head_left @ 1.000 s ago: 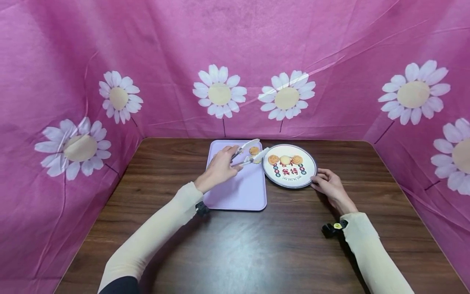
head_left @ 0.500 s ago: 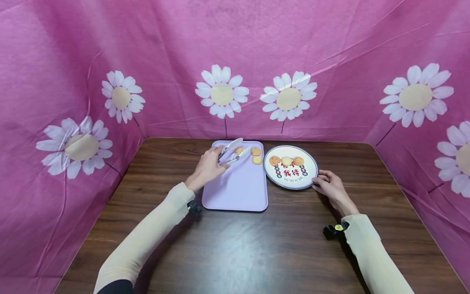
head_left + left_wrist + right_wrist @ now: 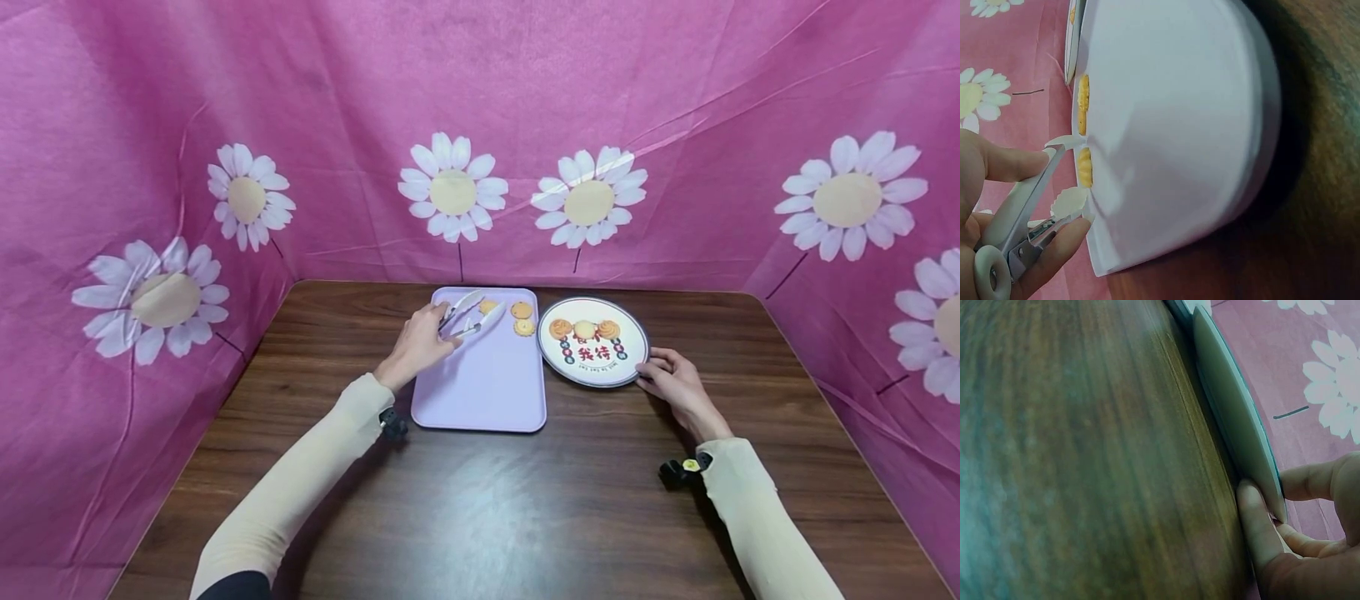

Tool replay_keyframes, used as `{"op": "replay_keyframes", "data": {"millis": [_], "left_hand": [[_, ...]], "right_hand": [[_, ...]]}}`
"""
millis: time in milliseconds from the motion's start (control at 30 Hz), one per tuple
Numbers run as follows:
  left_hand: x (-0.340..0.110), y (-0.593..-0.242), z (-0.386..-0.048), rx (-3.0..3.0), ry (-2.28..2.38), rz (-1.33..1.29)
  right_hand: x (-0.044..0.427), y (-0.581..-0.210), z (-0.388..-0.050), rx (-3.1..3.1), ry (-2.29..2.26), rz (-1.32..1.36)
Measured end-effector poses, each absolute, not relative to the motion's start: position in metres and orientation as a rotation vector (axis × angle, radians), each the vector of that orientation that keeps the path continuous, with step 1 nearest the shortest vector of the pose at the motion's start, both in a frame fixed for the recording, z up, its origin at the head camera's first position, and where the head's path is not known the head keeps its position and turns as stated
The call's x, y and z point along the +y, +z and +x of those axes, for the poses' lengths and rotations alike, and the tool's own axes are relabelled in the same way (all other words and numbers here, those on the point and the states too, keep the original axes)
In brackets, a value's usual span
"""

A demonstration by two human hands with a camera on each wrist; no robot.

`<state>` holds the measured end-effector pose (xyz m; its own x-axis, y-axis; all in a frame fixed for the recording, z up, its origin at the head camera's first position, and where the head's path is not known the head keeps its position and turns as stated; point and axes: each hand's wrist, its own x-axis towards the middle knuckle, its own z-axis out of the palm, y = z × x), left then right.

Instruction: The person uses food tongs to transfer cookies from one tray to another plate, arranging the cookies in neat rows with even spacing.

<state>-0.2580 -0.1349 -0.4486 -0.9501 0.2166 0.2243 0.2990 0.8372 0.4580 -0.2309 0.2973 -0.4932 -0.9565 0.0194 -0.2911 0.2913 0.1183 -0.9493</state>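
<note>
My left hand (image 3: 416,343) grips a pair of tongs (image 3: 1022,215) with white tips, spread apart over the far part of a lilac tray (image 3: 480,392). Between the tong tips lies a cookie (image 3: 487,307); in the left wrist view a cookie (image 3: 1085,167) shows between them, apparently still on the tray. Two more cookies, one browner (image 3: 521,310) and one pale (image 3: 524,327), lie at the tray's far right corner. My right hand (image 3: 678,390) pinches the right rim of a round white plate (image 3: 600,367) with dark edging. In a row on that plate sit three cookies (image 3: 584,330).
The tray and plate stand side by side on a dark wooden table (image 3: 480,508). Behind and at both sides hangs a pink cloth (image 3: 337,167) printed with white daisies, close to the table's far edge.
The tongs in my left hand have moved left, away from the right corner cookies, and lowered around the left cookie. The right hand keeps its hold on the plate.
</note>
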Motion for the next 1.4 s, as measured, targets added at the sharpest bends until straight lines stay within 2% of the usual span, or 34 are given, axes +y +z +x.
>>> {"op": "replay_keyframes", "data": {"millis": [1400], "left_hand": [[-0.136,-0.449,-0.247,-2.856,-0.702,-0.409]], "right_hand": [[0.298,-0.494,-0.231,2.198,-1.908,0.315]]}}
